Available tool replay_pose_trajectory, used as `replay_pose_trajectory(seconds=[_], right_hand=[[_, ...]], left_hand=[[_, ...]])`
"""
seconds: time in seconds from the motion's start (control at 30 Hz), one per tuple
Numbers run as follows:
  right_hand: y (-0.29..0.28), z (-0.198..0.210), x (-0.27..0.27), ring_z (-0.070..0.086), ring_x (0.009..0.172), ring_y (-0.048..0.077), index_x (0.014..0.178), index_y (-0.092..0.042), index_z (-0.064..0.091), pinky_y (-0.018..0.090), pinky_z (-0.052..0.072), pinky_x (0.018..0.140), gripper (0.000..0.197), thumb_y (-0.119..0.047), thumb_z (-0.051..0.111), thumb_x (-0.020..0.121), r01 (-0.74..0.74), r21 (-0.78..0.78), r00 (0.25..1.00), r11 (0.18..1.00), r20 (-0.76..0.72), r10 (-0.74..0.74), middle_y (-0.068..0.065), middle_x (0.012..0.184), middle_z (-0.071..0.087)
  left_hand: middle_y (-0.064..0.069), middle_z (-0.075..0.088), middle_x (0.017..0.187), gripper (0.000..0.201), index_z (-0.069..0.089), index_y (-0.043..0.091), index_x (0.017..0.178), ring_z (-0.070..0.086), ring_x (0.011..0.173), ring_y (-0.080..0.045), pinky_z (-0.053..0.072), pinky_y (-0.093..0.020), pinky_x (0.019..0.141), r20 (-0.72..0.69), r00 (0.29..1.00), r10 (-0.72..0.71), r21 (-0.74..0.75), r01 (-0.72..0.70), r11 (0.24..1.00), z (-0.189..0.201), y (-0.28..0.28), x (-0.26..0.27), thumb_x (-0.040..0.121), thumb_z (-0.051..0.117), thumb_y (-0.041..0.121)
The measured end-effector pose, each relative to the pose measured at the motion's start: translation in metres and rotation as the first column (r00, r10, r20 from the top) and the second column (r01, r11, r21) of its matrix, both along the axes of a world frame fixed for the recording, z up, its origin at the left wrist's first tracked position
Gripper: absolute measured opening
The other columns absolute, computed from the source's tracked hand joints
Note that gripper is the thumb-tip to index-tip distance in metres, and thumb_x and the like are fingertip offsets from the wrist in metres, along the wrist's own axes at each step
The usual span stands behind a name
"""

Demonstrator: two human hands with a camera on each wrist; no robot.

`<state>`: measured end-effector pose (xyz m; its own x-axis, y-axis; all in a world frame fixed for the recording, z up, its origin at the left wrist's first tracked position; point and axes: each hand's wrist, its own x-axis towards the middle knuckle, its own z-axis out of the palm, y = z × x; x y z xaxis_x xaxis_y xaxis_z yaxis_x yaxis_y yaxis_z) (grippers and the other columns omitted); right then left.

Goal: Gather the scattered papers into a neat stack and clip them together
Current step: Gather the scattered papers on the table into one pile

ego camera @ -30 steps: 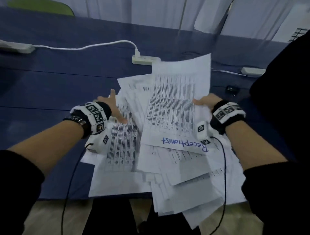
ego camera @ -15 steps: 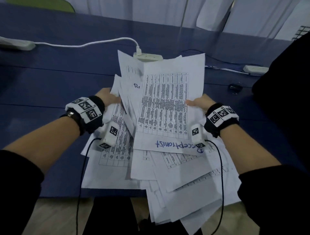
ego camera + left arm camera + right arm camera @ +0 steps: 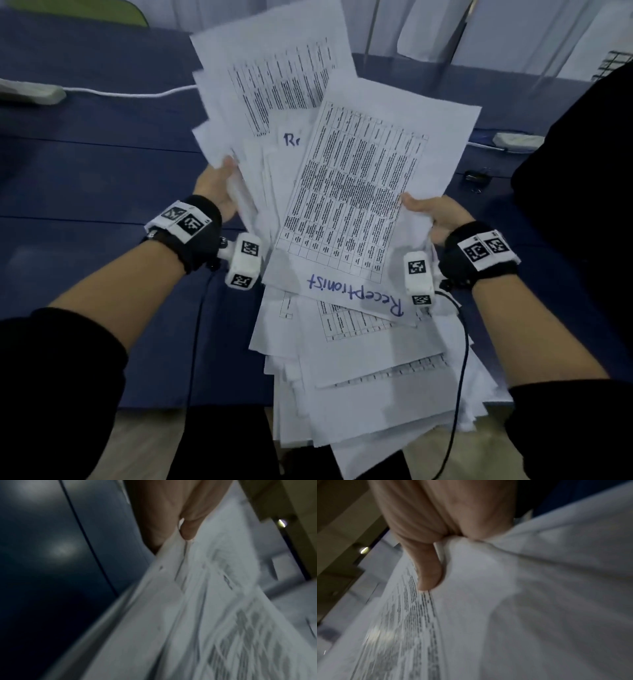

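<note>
A loose, uneven bundle of white printed papers (image 3: 349, 212) is lifted off the blue table (image 3: 85, 178), fanned and tilted toward me. The top sheet carries a table and the handwritten word "Receptionist". My left hand (image 3: 219, 185) grips the bundle's left edge, thumb on top (image 3: 188, 531). My right hand (image 3: 431, 212) grips the right edge, thumb pressed on the top sheet (image 3: 428, 572). The papers (image 3: 205, 615) fill both wrist views (image 3: 522, 601). A small black binder clip (image 3: 478, 178) lies on the table to the right, apart from both hands.
A white power strip (image 3: 30, 90) with its cable (image 3: 137, 94) lies at the back left. Another white adapter (image 3: 517, 139) sits at the back right. A dark-clothed person (image 3: 589, 192) stands at the right edge. The lower sheets overhang the table's near edge.
Both hands closed on the sides of the pile and raised it off the table toward me; the sheets slid closer together, and the far ends now stand higher.
</note>
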<state>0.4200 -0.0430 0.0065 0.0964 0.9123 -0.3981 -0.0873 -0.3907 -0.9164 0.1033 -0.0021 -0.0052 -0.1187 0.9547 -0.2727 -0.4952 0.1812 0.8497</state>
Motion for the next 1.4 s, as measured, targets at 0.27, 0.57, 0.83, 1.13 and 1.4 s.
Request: replay_pose_trajectory(seconds=[0.27, 0.57, 0.83, 1.13, 1.4], right_hand=[[-0.006, -0.019, 0.006, 0.060, 0.106, 0.020, 0.127, -0.004, 0.051, 0.028, 0.052, 0.086, 0.127, -0.040, 0.093, 0.014, -0.041, 0.080, 0.987, 0.996, 0.156, 0.028, 0.007, 0.116, 0.065], [-0.010, -0.007, -0.006, 0.062, 0.088, 0.020, 0.119, 0.007, 0.054, 0.030, 0.052, 0.078, 0.048, 0.001, 0.072, 0.075, 0.200, 0.119, 0.954, 0.973, 0.203, -0.221, 0.011, 0.100, 0.067], [0.005, -0.007, 0.012, 0.054, 0.118, 0.027, 0.128, 0.009, 0.045, 0.033, 0.045, 0.098, 0.081, -0.028, 0.080, 0.065, 0.048, -0.057, 0.881, 0.997, 0.472, -0.015, 0.014, 0.129, 0.056], [0.012, -0.022, 0.014, 0.044, 0.130, 0.032, 0.138, 0.011, 0.027, 0.037, 0.040, 0.105, 0.080, -0.024, 0.070, 0.080, 0.161, -0.073, 0.813, 0.984, 0.575, -0.091, 0.022, 0.145, 0.039], [0.004, 0.003, 0.016, 0.048, 0.028, 0.008, 0.066, -0.005, 0.048, 0.015, 0.031, 0.028, 0.041, -0.038, 0.058, 0.087, -0.131, -0.417, 0.546, 0.900, 0.727, 0.417, 0.012, 0.055, 0.051]], left_hand=[[-0.001, 0.045, 0.144, 0.098, 0.046, 0.018, 0.136, 0.036, 0.138, -0.023, 0.021, -0.046, 0.117, -0.336, 0.807, -0.486, -0.134, 0.470, 0.873, -0.008, -0.007, 0.028, 0.052, 0.084, 0.051], [-0.020, 0.070, 0.098, 0.050, 0.053, -0.015, 0.113, 0.067, 0.093, -0.021, 0.059, -0.021, 0.075, -0.268, 0.670, -0.692, -0.159, 0.678, 0.717, -0.022, -0.021, 0.027, 0.072, 0.068, 0.010], [0.001, 0.077, 0.074, 0.025, 0.063, 0.011, 0.094, 0.073, 0.066, -0.009, 0.059, -0.021, 0.063, -0.127, 0.821, -0.557, -0.191, 0.531, 0.825, -0.019, -0.014, 0.013, 0.097, 0.043, 0.025], [0.005, 0.070, 0.057, 0.026, 0.054, 0.010, 0.080, 0.066, 0.047, -0.005, 0.054, -0.015, 0.048, -0.021, 0.878, -0.479, -0.241, 0.460, 0.855, -0.044, -0.024, 0.018, 0.099, 0.036, 0.009], [0.002, 0.042, 0.062, 0.034, 0.041, 0.015, 0.064, 0.044, 0.048, -0.004, 0.037, -0.011, 0.047, -0.405, 0.895, -0.185, -0.269, 0.076, 0.960, -0.036, 0.003, 0.011, 0.098, 0.041, 0.012]])
